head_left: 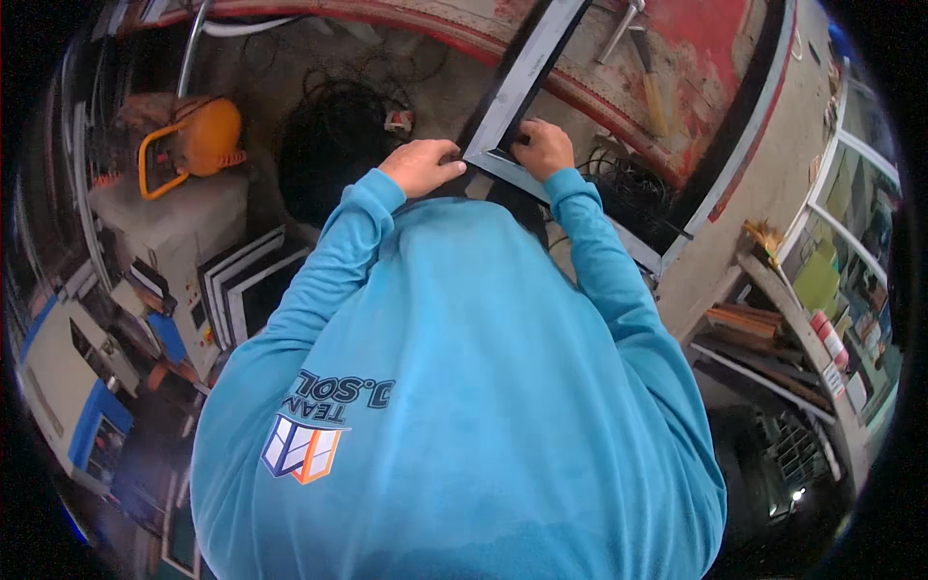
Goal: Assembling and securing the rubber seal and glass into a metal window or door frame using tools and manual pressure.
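A metal frame (523, 83), silver-grey with dark edges, stretches away from me, its mitred corner close to my body. Against the outside of that corner rests my left hand (418, 167), its fingers bent and its thumb at the edge. My right hand (545, 149) is just inside the same corner, above the near bar, with fingers curled. Its fingertips are partly hidden against the dark inner edge, so anything they hold cannot be made out. A hammer (619, 34) and a wooden-handled tool (653, 92) lie within the frame's outline on a worn red surface.
An orange machine (212, 135) sits on a grey cabinet at the left. Dark panels (253, 280) lean below it, and a dark coiled hose (333, 135) lies ahead. Wooden strips (744, 321) are stacked at the right, near a green chair (820, 280).
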A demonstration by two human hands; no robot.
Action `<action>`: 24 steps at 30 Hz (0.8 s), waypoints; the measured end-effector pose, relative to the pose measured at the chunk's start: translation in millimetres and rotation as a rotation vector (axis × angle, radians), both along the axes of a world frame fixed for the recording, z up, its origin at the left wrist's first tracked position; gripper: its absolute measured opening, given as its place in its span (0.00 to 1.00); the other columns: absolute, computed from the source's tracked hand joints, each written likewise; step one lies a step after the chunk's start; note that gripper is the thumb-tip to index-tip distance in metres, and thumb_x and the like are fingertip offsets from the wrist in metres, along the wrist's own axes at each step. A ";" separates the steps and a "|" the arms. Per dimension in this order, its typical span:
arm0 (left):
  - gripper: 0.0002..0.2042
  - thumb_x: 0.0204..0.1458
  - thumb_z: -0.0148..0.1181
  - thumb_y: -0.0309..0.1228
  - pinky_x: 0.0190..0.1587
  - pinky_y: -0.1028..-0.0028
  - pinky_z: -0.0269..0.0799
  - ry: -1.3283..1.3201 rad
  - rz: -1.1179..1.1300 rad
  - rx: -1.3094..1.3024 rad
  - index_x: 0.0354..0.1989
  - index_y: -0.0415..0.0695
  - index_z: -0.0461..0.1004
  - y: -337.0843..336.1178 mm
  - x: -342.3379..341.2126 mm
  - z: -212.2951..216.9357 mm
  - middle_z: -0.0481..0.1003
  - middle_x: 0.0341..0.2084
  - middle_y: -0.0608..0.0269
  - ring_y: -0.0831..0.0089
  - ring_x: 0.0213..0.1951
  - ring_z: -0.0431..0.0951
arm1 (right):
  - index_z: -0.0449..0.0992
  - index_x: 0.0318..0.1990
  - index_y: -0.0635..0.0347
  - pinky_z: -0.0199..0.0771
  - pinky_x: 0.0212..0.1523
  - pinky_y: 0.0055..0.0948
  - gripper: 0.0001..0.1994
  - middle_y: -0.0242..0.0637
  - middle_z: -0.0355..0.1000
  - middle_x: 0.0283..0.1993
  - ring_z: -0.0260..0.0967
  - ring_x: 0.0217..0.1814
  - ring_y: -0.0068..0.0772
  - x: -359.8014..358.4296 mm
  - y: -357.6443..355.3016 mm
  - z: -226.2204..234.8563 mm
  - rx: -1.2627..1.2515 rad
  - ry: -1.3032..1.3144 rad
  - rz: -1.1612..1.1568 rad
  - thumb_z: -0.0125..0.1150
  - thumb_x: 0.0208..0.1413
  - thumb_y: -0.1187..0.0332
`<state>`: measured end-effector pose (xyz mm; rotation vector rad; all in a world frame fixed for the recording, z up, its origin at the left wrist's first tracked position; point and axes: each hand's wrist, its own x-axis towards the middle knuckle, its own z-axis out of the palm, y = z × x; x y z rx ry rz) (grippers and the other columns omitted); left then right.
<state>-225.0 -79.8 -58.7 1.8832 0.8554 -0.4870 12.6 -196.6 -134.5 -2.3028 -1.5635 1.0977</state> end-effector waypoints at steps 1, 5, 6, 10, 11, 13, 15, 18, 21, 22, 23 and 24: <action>0.24 0.60 0.59 0.46 0.57 0.59 0.73 0.013 -0.036 -0.006 0.55 0.37 0.76 3.2 0.6 -2.7 0.79 0.50 0.45 0.50 0.53 0.78 | 0.83 0.49 0.53 0.77 0.54 0.48 0.19 0.44 0.79 0.48 0.76 0.52 0.53 0.6 -2.3 -5.0 0.014 0.015 -0.014 0.70 0.50 0.58; 0.25 0.60 0.59 0.46 0.58 0.60 0.72 0.023 -0.065 -0.016 0.56 0.38 0.76 14.9 8.0 -12.7 0.79 0.51 0.46 0.51 0.54 0.78 | 0.83 0.38 0.60 0.75 0.45 0.46 0.15 0.46 0.78 0.41 0.77 0.44 0.54 5.0 -14.8 -17.5 -0.003 0.058 -0.188 0.70 0.51 0.57; 0.25 0.60 0.59 0.46 0.58 0.60 0.72 -0.002 -0.057 -0.009 0.57 0.38 0.75 18.1 9.1 -14.2 0.79 0.51 0.45 0.51 0.55 0.78 | 0.83 0.38 0.60 0.75 0.45 0.46 0.16 0.46 0.78 0.41 0.77 0.43 0.53 4.3 -17.5 -18.6 0.022 0.055 -0.173 0.71 0.51 0.56; 0.26 0.60 0.59 0.47 0.59 0.60 0.71 -0.008 -0.040 0.000 0.58 0.38 0.75 30.9 10.6 -18.2 0.78 0.53 0.45 0.51 0.56 0.77 | 0.83 0.36 0.62 0.75 0.44 0.45 0.16 0.45 0.78 0.40 0.77 0.42 0.52 2.7 -19.9 -18.1 -0.034 0.066 -0.230 0.71 0.52 0.56; 0.26 0.60 0.59 0.47 0.60 0.60 0.71 0.013 -0.039 0.001 0.58 0.38 0.75 34.3 9.9 -18.4 0.77 0.54 0.45 0.51 0.56 0.77 | 0.83 0.36 0.61 0.75 0.44 0.45 0.16 0.45 0.78 0.40 0.77 0.42 0.53 1.8 -19.2 -16.8 -0.015 0.072 -0.229 0.70 0.52 0.56; 0.27 0.60 0.59 0.47 0.60 0.61 0.71 0.032 -0.061 0.012 0.58 0.38 0.75 38.6 8.8 -18.5 0.77 0.54 0.45 0.51 0.56 0.77 | 0.83 0.37 0.60 0.75 0.45 0.46 0.15 0.45 0.78 0.40 0.77 0.43 0.53 0.5 -17.3 -13.2 -0.008 0.083 -0.227 0.70 0.52 0.57; 0.27 0.60 0.59 0.47 0.59 0.61 0.71 0.035 -0.056 0.046 0.58 0.37 0.75 41.5 10.8 -19.6 0.78 0.53 0.45 0.52 0.56 0.77 | 0.83 0.37 0.59 0.75 0.46 0.46 0.14 0.44 0.78 0.40 0.77 0.43 0.53 -0.2 -15.8 -9.6 -0.014 0.048 -0.182 0.70 0.52 0.57; 0.27 0.59 0.59 0.47 0.59 0.62 0.71 0.048 -0.057 0.018 0.58 0.36 0.75 44.0 20.4 -23.8 0.78 0.52 0.44 0.52 0.56 0.78 | 0.83 0.36 0.58 0.76 0.46 0.46 0.13 0.44 0.78 0.40 0.76 0.44 0.53 -1.8 -15.6 -5.4 0.032 0.018 -0.171 0.69 0.53 0.57; 0.28 0.59 0.59 0.48 0.59 0.62 0.71 0.017 -0.019 -0.025 0.58 0.35 0.75 40.6 32.7 -28.2 0.78 0.53 0.43 0.52 0.56 0.78 | 0.84 0.39 0.57 0.77 0.47 0.44 0.14 0.44 0.80 0.40 0.78 0.44 0.52 -2.9 -13.9 -5.0 0.057 0.062 -0.212 0.69 0.52 0.57; 0.28 0.59 0.59 0.48 0.59 0.61 0.71 -0.010 -0.025 -0.012 0.58 0.35 0.75 39.1 35.5 -28.8 0.78 0.53 0.42 0.52 0.56 0.77 | 0.84 0.41 0.56 0.78 0.47 0.44 0.15 0.44 0.81 0.40 0.78 0.44 0.51 -3.7 -12.4 -5.8 0.042 0.104 -0.237 0.69 0.51 0.56; 0.28 0.59 0.59 0.48 0.59 0.61 0.71 -0.019 -0.031 -0.008 0.58 0.35 0.74 36.1 38.3 -29.2 0.77 0.53 0.42 0.51 0.56 0.77 | 0.85 0.42 0.56 0.78 0.47 0.43 0.16 0.45 0.81 0.40 0.79 0.44 0.51 -4.4 -10.7 -6.8 -0.004 0.143 -0.279 0.70 0.51 0.56; 0.28 0.59 0.59 0.48 0.59 0.61 0.71 -0.027 -0.037 -0.006 0.58 0.35 0.74 33.1 40.5 -29.4 0.77 0.53 0.42 0.51 0.56 0.77 | 0.85 0.43 0.56 0.78 0.47 0.43 0.17 0.45 0.82 0.40 0.79 0.43 0.50 -5.3 -8.7 -8.3 0.005 0.133 -0.263 0.70 0.50 0.56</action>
